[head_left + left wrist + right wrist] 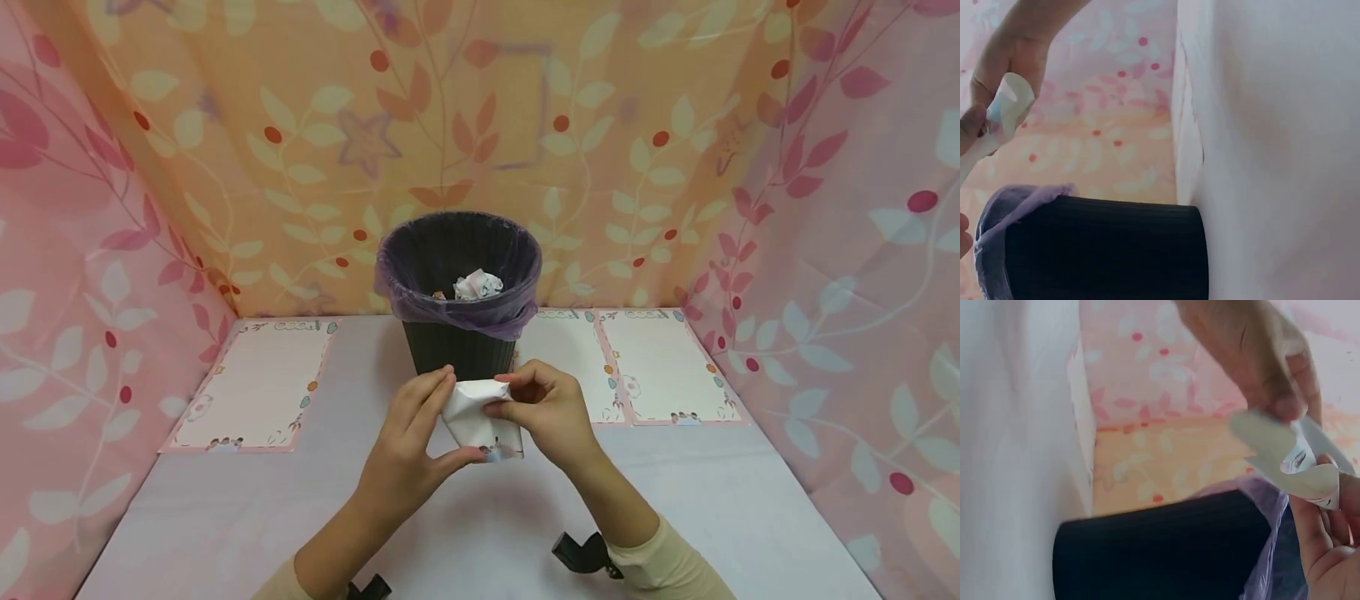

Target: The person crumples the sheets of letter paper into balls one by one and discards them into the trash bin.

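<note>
Between both hands, in front of the bin, is a folded white sheet of paper (483,417) with small printed pictures along its lower edge. My left hand (408,437) holds its left side, thumb at the lower edge and fingers at the top corner. On the other side my right hand (551,408) pinches the paper's upper right part between thumb and fingers. In the right wrist view the paper (1316,481) shows a curled, bent-over edge. Past the hands stands a black waste bin (461,350) with a purple bag liner (480,312); crumpled paper (478,285) lies inside.
One sheet with a decorated pink border (251,387) lies on the table's left side. Two similar sheets, a partly hidden one (566,367) and another (663,367), lie right of the bin. Patterned cloth (465,108) encloses the white table (480,533) at back and sides.
</note>
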Demonstrator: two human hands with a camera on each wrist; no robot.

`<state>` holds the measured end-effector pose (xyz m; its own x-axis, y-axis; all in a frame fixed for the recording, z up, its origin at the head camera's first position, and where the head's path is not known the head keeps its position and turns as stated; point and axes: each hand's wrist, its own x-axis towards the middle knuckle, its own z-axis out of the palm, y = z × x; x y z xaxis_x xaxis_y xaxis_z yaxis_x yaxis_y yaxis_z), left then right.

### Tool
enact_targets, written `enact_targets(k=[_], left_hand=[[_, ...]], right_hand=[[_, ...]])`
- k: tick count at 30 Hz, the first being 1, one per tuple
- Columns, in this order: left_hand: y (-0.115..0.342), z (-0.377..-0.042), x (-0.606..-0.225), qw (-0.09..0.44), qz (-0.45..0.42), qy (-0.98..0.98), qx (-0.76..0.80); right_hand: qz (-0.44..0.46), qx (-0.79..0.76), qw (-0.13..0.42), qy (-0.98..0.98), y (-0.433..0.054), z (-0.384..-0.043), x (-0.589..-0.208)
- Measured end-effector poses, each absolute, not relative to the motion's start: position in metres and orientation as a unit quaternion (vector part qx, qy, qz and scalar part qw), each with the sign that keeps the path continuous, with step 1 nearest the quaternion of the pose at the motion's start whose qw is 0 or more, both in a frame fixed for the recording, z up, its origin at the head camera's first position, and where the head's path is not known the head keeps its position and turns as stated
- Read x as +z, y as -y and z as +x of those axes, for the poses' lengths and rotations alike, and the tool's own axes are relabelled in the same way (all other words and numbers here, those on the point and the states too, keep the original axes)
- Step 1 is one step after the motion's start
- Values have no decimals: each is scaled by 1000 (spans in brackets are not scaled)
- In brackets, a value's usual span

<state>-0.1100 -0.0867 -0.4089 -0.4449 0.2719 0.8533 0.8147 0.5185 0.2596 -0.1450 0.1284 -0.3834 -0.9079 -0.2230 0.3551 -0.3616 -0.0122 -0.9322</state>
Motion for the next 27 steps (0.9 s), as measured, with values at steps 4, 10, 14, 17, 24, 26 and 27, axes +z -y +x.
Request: enact_targets(k=[4,10,14,17,24,26,27], left_hand=[[87,-111,-412,405,-338,780,-337],[92,-114,-412,438,-354,756,-333],[100,-116,-407,446,-392,734,-329],[105,-118,-403,432,-408,732,-334],[115,-120,-401,364,-406,746,-382],[115,-120,-402,342,-400,748,-404],[115,-120,-403,333,-395,749,-415]], right_hand=[[170,707,14,687,-123,-143,-385],[160,749,-24,643,-116,-139,-386],[211,723,-43,657,-120,-140,-383],[297,657,-48,691,-129,-144,-379],[494,481,10,724,-143,-149,-368],[511,444,44,735,-141,-147,-369],[515,429,63,739,-140,-146,-369]])
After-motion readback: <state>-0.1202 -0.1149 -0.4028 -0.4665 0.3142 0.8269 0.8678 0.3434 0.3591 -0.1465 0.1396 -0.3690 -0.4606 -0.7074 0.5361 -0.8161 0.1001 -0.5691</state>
